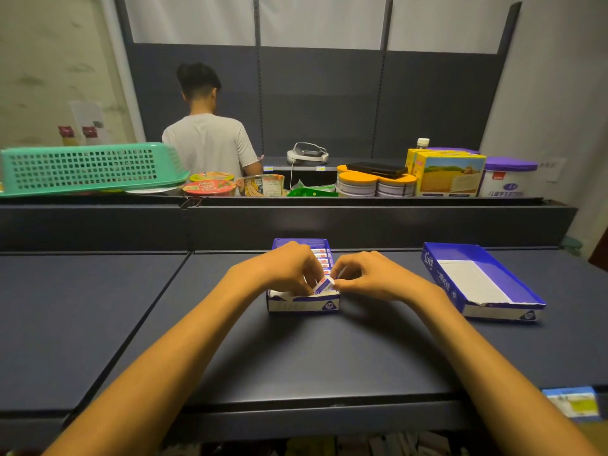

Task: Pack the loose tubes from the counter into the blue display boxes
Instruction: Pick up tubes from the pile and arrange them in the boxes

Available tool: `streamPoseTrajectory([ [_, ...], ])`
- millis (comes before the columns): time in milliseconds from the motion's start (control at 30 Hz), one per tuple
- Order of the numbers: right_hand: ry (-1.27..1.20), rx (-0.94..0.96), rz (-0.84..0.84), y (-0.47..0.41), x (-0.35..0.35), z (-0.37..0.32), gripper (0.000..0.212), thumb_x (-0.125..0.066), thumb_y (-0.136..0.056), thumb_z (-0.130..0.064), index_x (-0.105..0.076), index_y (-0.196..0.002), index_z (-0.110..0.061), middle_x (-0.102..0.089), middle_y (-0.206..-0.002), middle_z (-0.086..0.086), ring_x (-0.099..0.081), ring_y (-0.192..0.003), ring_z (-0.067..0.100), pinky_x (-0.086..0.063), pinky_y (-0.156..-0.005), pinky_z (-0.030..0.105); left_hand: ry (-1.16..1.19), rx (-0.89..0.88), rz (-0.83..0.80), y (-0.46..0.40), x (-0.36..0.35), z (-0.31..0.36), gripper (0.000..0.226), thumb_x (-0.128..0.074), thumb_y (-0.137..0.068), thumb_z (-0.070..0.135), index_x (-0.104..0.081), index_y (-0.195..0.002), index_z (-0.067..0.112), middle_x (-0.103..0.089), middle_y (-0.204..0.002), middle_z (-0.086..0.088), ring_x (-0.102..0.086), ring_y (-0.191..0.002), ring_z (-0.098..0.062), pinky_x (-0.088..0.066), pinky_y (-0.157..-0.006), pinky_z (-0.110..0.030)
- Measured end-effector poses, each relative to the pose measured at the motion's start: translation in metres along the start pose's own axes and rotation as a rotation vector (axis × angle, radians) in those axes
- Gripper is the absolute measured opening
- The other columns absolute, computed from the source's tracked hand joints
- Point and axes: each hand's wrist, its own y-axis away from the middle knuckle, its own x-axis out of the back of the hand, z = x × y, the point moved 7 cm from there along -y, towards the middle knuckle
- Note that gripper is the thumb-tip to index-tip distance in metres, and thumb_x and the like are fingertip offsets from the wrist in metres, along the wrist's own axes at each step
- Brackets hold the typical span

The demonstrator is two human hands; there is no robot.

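Nearest us, the dark counter (pixel 296 357) runs bare from its front lip up to our wrists, with open surface well out to either side of our forearms. Our left hand (pixel 289 268) curls over the near end of the blue display box (pixel 302 306), its fingers (pixel 307 284) pinching a small white-and-purple tube (pixel 324 285) that lies tilted just above the box's front wall. Our right hand (pixel 365 274) meets it from the other side, fingers bent, thumb and forefinger nipping the tube's right end. Just beyond the fingers, a row of packed tubes (pixel 320 256) stands on edge along the box's right side, reaching to its far wall; what lies under our left palm we cannot tell.

Well to the right of the fingers sits a second blue box (pixel 523 281), angled, its white floor showing. Past both boxes a low dark partition (pixel 362 222) closes the counter's far edge. Behind it stand a green basket (pixel 88 167), noodle cups (pixel 210 187), orange-lidded tins (pixel 375 184), a yellow carton (pixel 450 174) and a purple-lidded tub (pixel 508 177). Farther off, a person in a white shirt (pixel 209 143) faces dark shelving.
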Motion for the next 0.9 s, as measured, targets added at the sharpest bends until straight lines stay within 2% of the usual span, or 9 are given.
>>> streamPoseTrajectory([
  [100, 0.011, 0.003, 0.007, -0.001, 0.001, 0.000, 0.026, -0.064, -0.090, -0.035, -0.060, -0.111, -0.020, -0.065, -0.120, 0.001, -0.060, -0.098, 0.009, -0.052, -0.070, 0.016, -0.004, 0.011, -0.001, -0.003, 0.001, 0.003, 0.033, -0.072, -0.083, 0.007, -0.066, -0.114, 0.015, -0.072, -0.105, -0.004, -0.063, -0.084, -0.010, -0.046, -0.066, -0.016],
  [200, 0.018, 0.001, 0.002, -0.002, 0.000, 0.000, 0.027, -0.064, -0.091, -0.037, -0.060, -0.112, -0.020, -0.065, -0.120, 0.000, -0.060, -0.098, 0.009, -0.052, -0.070, 0.016, -0.009, 0.012, 0.001, -0.004, 0.001, 0.004, 0.031, -0.072, -0.082, 0.006, -0.064, -0.111, 0.015, -0.072, -0.104, -0.005, -0.063, -0.082, -0.010, -0.046, -0.064, -0.015],
  [367, -0.005, -0.010, -0.022, -0.001, 0.000, 0.003, 0.018, -0.059, -0.094, -0.034, -0.057, -0.110, -0.026, -0.063, -0.124, -0.001, -0.058, -0.104, 0.009, -0.051, -0.074, 0.016, -0.047, 0.023, -0.001, -0.006, 0.000, 0.003, 0.026, -0.071, -0.084, 0.008, -0.070, -0.109, 0.010, -0.072, -0.104, -0.007, -0.068, -0.087, -0.017, -0.057, -0.077, -0.025],
  [533, 0.001, -0.028, -0.022, -0.001, 0.001, 0.003, 0.017, -0.054, -0.097, -0.030, -0.058, -0.113, -0.024, -0.062, -0.124, -0.001, -0.058, -0.102, 0.009, -0.048, -0.069, 0.013, -0.135, 0.002, 0.001, -0.011, -0.003, 0.008, 0.023, -0.068, -0.086, 0.009, -0.072, -0.109, 0.007, -0.071, -0.105, -0.009, -0.068, -0.092, -0.021, -0.055, -0.084, -0.026],
  [667, -0.008, -0.022, -0.028, 0.000, 0.000, 0.002, 0.017, -0.056, -0.095, -0.035, -0.056, -0.110, -0.027, -0.063, -0.123, -0.001, -0.059, -0.101, 0.009, -0.048, -0.068, 0.014, -0.138, -0.007, 0.007, -0.010, -0.002, 0.008, 0.023, -0.068, -0.086, 0.008, -0.072, -0.109, 0.009, -0.072, -0.105, -0.008, -0.067, -0.091, -0.019, -0.055, -0.086, -0.028],
  [733, -0.019, -0.027, -0.034, 0.001, -0.001, 0.002, 0.019, -0.057, -0.095, -0.037, -0.055, -0.110, -0.027, -0.063, -0.123, 0.000, -0.059, -0.103, 0.010, -0.049, -0.070, 0.015, -0.110, -0.018, -0.001, -0.009, -0.001, 0.005, 0.024, -0.068, -0.086, 0.008, -0.072, -0.110, 0.010, -0.072, -0.106, -0.007, -0.066, -0.087, -0.015, -0.056, -0.083, -0.026],
  [800, -0.028, -0.026, -0.039, 0.002, -0.001, 0.001, 0.019, -0.057, -0.094, -0.037, -0.054, -0.110, -0.026, -0.062, -0.124, 0.000, -0.058, -0.105, 0.011, -0.049, -0.071, 0.015, -0.060, -0.023, -0.030, -0.005, 0.001, 0.001, 0.025, -0.067, -0.088, 0.008, -0.071, -0.112, 0.011, -0.072, -0.106, -0.006, -0.064, -0.081, -0.011, -0.055, -0.074, -0.020],
  [900, -0.018, -0.022, -0.038, 0.002, -0.001, 0.001, 0.019, -0.056, -0.095, -0.035, -0.055, -0.111, -0.025, -0.062, -0.123, -0.001, -0.057, -0.104, 0.011, -0.048, -0.069, 0.013, 0.033, -0.045, -0.025, -0.002, 0.006, 0.001, 0.023, -0.067, -0.088, 0.010, -0.072, -0.111, 0.013, -0.072, -0.096, -0.003, -0.066, -0.070, -0.006, -0.054, -0.064, -0.016],
])
